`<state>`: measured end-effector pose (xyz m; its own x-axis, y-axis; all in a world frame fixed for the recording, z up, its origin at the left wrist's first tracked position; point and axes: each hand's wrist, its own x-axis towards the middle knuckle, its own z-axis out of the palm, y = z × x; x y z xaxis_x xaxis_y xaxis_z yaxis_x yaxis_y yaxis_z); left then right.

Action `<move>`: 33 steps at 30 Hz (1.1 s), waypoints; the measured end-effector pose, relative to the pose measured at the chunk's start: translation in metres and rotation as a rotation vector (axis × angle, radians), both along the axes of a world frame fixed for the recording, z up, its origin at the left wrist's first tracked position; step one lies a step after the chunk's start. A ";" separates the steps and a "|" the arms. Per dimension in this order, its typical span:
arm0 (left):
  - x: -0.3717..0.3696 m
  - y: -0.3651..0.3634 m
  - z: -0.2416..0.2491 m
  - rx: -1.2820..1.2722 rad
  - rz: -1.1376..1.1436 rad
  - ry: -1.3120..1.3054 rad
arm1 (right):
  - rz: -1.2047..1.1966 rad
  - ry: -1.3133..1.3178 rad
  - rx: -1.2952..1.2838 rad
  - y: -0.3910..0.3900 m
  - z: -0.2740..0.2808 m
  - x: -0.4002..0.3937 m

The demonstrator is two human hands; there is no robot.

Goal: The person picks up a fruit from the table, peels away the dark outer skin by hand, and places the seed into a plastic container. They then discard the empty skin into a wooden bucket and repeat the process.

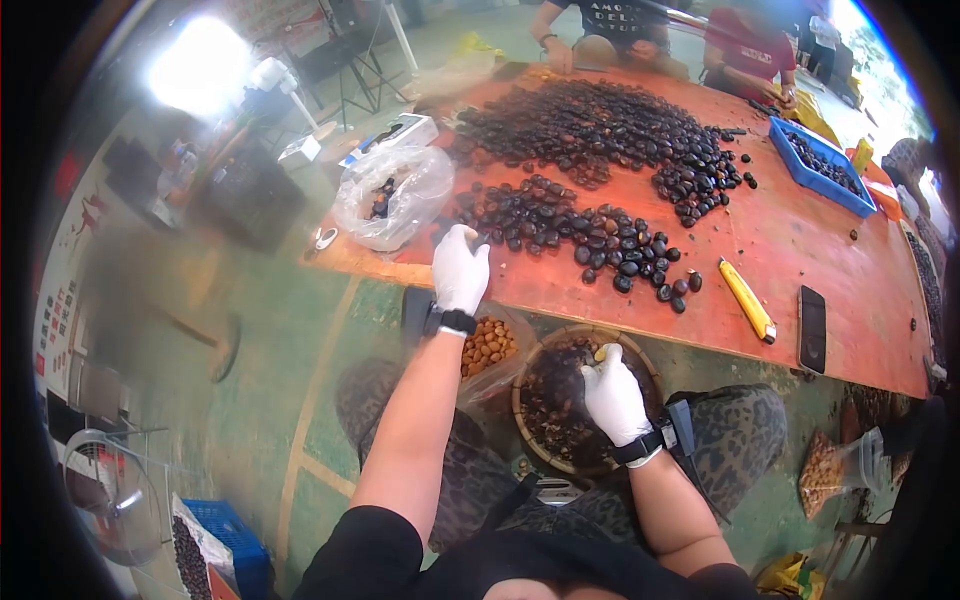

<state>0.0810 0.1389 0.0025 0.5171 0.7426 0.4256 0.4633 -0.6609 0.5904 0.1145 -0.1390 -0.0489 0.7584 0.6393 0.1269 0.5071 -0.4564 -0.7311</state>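
My left hand point(462, 272), in a white glove, reaches to the front edge of the table, at the left end of the dark brown nuts point(600, 238). Its fingers are curled, and their tips are partly hidden from above. My right hand point(614, 396), also gloved in white, is over a round woven basket point(520, 408) between my knees. Thumb and forefinger are pinched on a small yellowish piece point(601, 353). Dark shell scraps point(555, 395) lie in the basket. Left of it, a clear plastic bag holds light brown kernels point(488, 347).
On the red table point(640, 320) are a yellow utility knife point(746, 300), a phone point(812, 330), a clear plastic bag point(395, 200) and a blue crate point(822, 167) of nuts. Two people point(745, 50) sit across. A blue basket point(228, 540) stands on the floor at left.
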 end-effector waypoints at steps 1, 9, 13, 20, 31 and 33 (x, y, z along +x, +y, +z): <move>-0.008 -0.013 0.005 -0.009 -0.057 -0.115 | 0.006 0.023 0.020 -0.002 0.003 0.000; -0.074 -0.109 0.005 -1.486 -0.580 -0.707 | 0.136 0.555 0.366 -0.004 0.037 -0.012; -0.079 -0.133 -0.009 -1.503 -0.630 -0.627 | 0.177 0.396 0.443 -0.007 0.046 -0.020; -0.076 -0.144 -0.025 -1.392 -0.625 -0.599 | 0.231 0.249 0.389 -0.007 0.044 -0.023; -0.070 -0.144 -0.039 -1.103 -0.688 -0.715 | 0.257 0.393 0.422 -0.004 0.040 -0.025; -0.069 -0.148 -0.032 -1.098 -0.680 -0.726 | 0.183 0.503 0.437 -0.002 0.037 -0.027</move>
<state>0.0121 -0.0096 -0.0296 0.8141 0.5646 0.1359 -0.3529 0.2950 0.8880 0.0871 -0.1408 -0.0119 0.6776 0.7327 0.0630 0.0989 -0.0059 -0.9951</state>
